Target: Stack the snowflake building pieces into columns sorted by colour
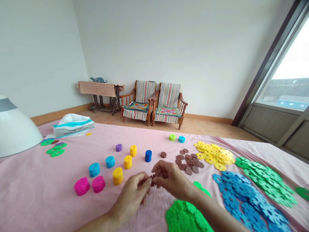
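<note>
My left hand (134, 193) and my right hand (170, 179) meet above the pink cloth (48, 193), fingers pinched together on small brown snowflake discs (153, 180) held between them. Most of what they hold is hidden by the fingers. Just right of my hands lies a loose pile of brown discs (189, 161). One single brown disc (163, 154) lies beyond my hands. Ahead and to the left stand short stacks of discs: yellow (117, 176), pink (98, 184), light blue (94, 169), dark blue (148, 156), purple (118, 147).
Loose piles lie at right: yellow discs (214, 154), blue discs (243, 196), green discs (265, 178), bright green discs (185, 217). A tissue pack (73, 126) and a white lamp shade (14, 129) sit at left. Two wooden armchairs (154, 104) stand by the far wall.
</note>
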{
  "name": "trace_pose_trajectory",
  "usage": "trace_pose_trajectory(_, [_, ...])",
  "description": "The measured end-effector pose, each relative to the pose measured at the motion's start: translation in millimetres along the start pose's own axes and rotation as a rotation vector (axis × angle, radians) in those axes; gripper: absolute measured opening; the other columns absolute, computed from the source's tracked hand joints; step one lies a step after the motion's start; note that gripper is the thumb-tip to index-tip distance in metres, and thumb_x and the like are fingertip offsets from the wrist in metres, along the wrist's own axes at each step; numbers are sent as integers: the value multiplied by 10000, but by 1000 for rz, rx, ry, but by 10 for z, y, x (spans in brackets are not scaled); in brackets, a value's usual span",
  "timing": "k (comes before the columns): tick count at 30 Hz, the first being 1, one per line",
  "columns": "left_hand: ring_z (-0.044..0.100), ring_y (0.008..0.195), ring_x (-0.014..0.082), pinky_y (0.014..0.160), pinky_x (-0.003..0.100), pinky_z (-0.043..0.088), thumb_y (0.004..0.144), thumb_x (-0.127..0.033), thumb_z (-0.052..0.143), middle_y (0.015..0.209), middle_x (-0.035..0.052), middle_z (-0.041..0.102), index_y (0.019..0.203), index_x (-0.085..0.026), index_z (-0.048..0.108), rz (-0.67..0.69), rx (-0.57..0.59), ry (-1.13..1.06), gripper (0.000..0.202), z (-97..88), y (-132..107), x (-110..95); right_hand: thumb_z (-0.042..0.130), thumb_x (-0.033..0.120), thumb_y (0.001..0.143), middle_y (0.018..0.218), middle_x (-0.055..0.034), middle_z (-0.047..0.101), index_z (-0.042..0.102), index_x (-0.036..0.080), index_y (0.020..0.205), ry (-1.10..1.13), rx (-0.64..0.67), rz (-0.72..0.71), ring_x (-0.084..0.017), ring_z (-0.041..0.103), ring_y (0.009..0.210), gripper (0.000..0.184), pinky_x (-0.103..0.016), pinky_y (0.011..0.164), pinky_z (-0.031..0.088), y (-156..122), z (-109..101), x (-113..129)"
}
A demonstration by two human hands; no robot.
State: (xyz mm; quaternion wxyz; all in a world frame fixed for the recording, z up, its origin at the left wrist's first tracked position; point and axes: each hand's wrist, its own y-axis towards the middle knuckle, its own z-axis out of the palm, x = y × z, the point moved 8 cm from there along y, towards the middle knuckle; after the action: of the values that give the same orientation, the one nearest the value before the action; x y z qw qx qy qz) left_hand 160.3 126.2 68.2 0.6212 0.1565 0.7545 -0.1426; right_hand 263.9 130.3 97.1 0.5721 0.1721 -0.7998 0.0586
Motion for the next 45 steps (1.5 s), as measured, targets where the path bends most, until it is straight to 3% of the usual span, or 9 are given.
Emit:
trace_pose_trajectory(5, [321,351,39,314,143,206,788,-595,491,479,-79,416,682,-166,448,-84,5,-163,444,-4,22,191,620,93,670,781,8,612,619,185,922,-256,-81,-137,-96,534,651,269,-208,595,433,-130,25,189])
trace_pose_trajectory(10, [315,346,34,303,132,218,769,-596,524,468,-74,425,676,-165,460,-95,10,-211,446,-22,41,241,616,72,664,791,6,629,601,177,972,-199,-152,-112,-99,533,649,325,-211,602,446,-167,58,104])
trace_pose_trajectory(15, [321,333,34,300,130,223,783,-592,504,463,-76,424,691,-166,464,-88,9,-220,438,-21,25,242,604,70,675,778,16,629,598,184,924,-209,-137,-127,-97,536,645,274,-205,584,433,-123,57,81])
trace_pose_trajectory(17, [351,343,33,299,129,235,781,-589,504,531,-64,471,728,-169,465,-83,-29,-226,425,-44,7,244,608,96,693,788,13,631,589,187,920,-243,-175,-129,-100,546,650,246,-208,577,425,-38,-71,36])
trace_pose_trajectory(19, [375,351,32,294,126,235,771,-596,507,592,-51,505,772,-168,473,-82,-39,-193,429,-45,-11,242,623,133,700,838,-5,621,603,188,885,-336,-308,-113,-106,552,664,194,-227,605,427,77,-318,-61])
trace_pose_trajectory(22, [380,344,27,291,121,227,760,-613,502,602,-49,509,789,-162,485,-80,-13,-126,452,-15,-32,228,652,213,695,895,-31,595,643,201,851,-514,-535,-3,-143,565,745,156,-287,713,427,247,-717,-308])
trace_pose_trajectory(24, [380,337,25,292,120,220,758,-616,496,596,-50,507,784,-160,484,-77,-3,-106,457,-1,-41,214,666,255,681,918,-35,589,663,218,856,-589,-590,85,-162,567,774,179,-311,741,412,349,-867,-482])
trace_pose_trajectory(29, [387,340,28,290,123,207,762,-602,492,600,-44,513,777,-161,485,-80,6,-85,442,14,-46,205,672,334,666,915,-26,615,695,259,838,-658,-546,215,-192,567,832,189,-365,801,346,481,-917,-701])
trace_pose_trajectory(45, [385,338,26,298,128,223,786,-539,481,594,-44,513,746,-163,473,-65,35,-48,379,42,-48,194,641,343,659,928,-15,638,702,279,874,-677,-498,228,-196,571,866,233,-359,827,326,492,-852,-652])
